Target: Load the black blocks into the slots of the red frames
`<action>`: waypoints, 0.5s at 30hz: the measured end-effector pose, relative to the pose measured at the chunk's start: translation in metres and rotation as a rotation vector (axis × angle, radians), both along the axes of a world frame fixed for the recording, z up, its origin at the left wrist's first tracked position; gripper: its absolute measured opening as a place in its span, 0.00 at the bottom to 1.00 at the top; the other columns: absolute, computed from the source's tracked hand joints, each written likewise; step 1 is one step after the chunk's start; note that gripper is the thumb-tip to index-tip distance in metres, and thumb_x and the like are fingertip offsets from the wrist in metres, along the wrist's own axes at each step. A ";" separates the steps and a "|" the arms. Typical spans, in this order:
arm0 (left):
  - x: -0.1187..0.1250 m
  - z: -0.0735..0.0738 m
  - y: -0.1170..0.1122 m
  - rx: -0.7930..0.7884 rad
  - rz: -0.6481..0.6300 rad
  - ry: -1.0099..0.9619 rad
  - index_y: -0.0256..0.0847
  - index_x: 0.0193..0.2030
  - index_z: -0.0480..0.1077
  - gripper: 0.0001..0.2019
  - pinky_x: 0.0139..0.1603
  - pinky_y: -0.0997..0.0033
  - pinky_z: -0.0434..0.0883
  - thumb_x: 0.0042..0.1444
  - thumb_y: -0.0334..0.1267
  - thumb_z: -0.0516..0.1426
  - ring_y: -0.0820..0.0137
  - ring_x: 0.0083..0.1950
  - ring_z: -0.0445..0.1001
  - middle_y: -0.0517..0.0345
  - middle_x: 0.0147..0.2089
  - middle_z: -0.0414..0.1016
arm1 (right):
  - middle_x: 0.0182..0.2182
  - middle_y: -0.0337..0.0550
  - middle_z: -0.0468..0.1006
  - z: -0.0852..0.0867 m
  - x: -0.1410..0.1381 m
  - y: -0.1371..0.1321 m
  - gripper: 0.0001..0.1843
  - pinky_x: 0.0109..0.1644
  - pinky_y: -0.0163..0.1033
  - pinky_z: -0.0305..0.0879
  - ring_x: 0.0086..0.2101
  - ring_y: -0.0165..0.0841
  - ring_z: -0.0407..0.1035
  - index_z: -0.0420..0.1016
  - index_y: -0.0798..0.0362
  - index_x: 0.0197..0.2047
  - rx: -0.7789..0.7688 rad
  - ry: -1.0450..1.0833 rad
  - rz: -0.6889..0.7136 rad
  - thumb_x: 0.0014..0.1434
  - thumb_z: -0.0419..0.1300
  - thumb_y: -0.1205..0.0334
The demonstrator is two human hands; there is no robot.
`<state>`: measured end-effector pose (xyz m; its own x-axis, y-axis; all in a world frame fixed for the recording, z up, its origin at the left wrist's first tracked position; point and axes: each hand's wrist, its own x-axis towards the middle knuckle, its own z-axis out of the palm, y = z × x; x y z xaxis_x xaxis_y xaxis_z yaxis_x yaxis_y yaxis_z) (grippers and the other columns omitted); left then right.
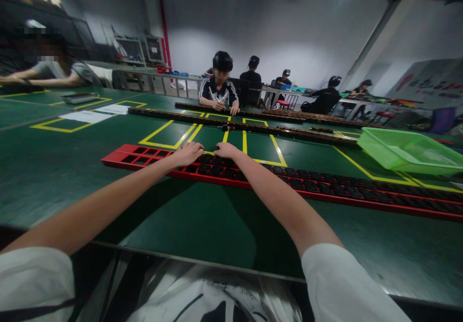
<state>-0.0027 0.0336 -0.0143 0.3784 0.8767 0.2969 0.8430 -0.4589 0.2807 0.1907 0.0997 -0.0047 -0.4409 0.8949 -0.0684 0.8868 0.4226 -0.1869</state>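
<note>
1. One long red strip [325,187] lies flat across the green tabletop [202,220], running from left of centre out to the right edge of view, a little way in from the near edge.
2. Most of its length is filled with black sockets [296,183]; the left end shows empty cut-outs [137,158].
3. Left hand [188,154]: palm down on the strip where the filled part begins. Its fingers [197,150] lie flat and released, gripping nothing.
4. Right hand [226,150]: just beside the left, also on the strip. Its fingers [220,149] bend down onto the sockets, tips hidden; cannot tell whether they pinch anything.
5. Yellow lines [168,146] mark boxes on the tabletop just behind the strip.
6. Further back, long dark strips [253,127] lie roughly parallel to the red one.
7. A green basket [408,150] sits to the right, behind the red strip.
8. White papers [87,116] lie far left.
9. A co-worker [219,88] sits across the tabletop, hands on a dark strip; more people are seated at tables behind.
</note>
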 end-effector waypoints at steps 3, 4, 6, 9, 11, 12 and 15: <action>0.001 -0.001 0.000 0.002 0.005 0.012 0.36 0.53 0.70 0.19 0.60 0.58 0.63 0.66 0.42 0.44 0.59 0.56 0.68 0.46 0.52 0.74 | 0.54 0.51 0.73 0.013 0.004 -0.014 0.20 0.52 0.51 0.70 0.49 0.40 0.71 0.70 0.55 0.57 -0.013 0.035 0.035 0.66 0.59 0.53; 0.002 0.001 -0.002 0.005 -0.007 0.011 0.37 0.54 0.70 0.20 0.59 0.59 0.64 0.66 0.42 0.43 0.59 0.56 0.69 0.46 0.53 0.74 | 0.53 0.49 0.72 0.018 0.006 -0.020 0.19 0.51 0.51 0.71 0.48 0.40 0.71 0.70 0.55 0.57 -0.013 0.052 0.054 0.66 0.59 0.54; 0.003 0.005 -0.009 0.002 -0.073 0.011 0.37 0.56 0.69 0.21 0.57 0.60 0.65 0.67 0.44 0.42 0.59 0.56 0.70 0.46 0.54 0.74 | 0.53 0.47 0.72 0.032 0.015 -0.033 0.20 0.50 0.51 0.71 0.48 0.43 0.71 0.70 0.56 0.56 -0.008 0.085 0.099 0.66 0.60 0.54; 0.003 0.014 -0.024 -0.016 -0.249 0.075 0.38 0.60 0.66 0.23 0.58 0.60 0.64 0.68 0.49 0.43 0.58 0.57 0.70 0.47 0.57 0.72 | 0.54 0.47 0.71 0.052 0.039 -0.058 0.21 0.53 0.53 0.70 0.50 0.45 0.70 0.70 0.56 0.57 -0.018 0.110 0.166 0.65 0.59 0.52; 0.003 0.019 -0.032 -0.039 -0.358 0.136 0.39 0.65 0.61 0.27 0.60 0.60 0.63 0.66 0.53 0.45 0.57 0.59 0.69 0.46 0.60 0.70 | 0.59 0.48 0.70 0.063 0.065 -0.078 0.27 0.59 0.55 0.65 0.55 0.49 0.67 0.69 0.53 0.60 -0.041 0.102 0.209 0.64 0.60 0.47; 0.003 0.021 -0.035 -0.051 -0.393 0.160 0.40 0.67 0.59 0.29 0.60 0.60 0.63 0.65 0.55 0.47 0.56 0.60 0.69 0.46 0.62 0.69 | 0.61 0.47 0.69 0.066 0.081 -0.089 0.31 0.61 0.54 0.63 0.57 0.50 0.65 0.68 0.51 0.62 -0.058 0.089 0.231 0.61 0.61 0.44; 0.006 0.025 -0.042 -0.065 -0.419 0.232 0.40 0.71 0.52 0.41 0.60 0.59 0.62 0.58 0.65 0.51 0.52 0.60 0.68 0.42 0.64 0.66 | 0.66 0.51 0.62 0.070 0.144 -0.123 0.46 0.66 0.53 0.58 0.61 0.50 0.62 0.55 0.51 0.71 -0.131 0.003 0.328 0.57 0.61 0.38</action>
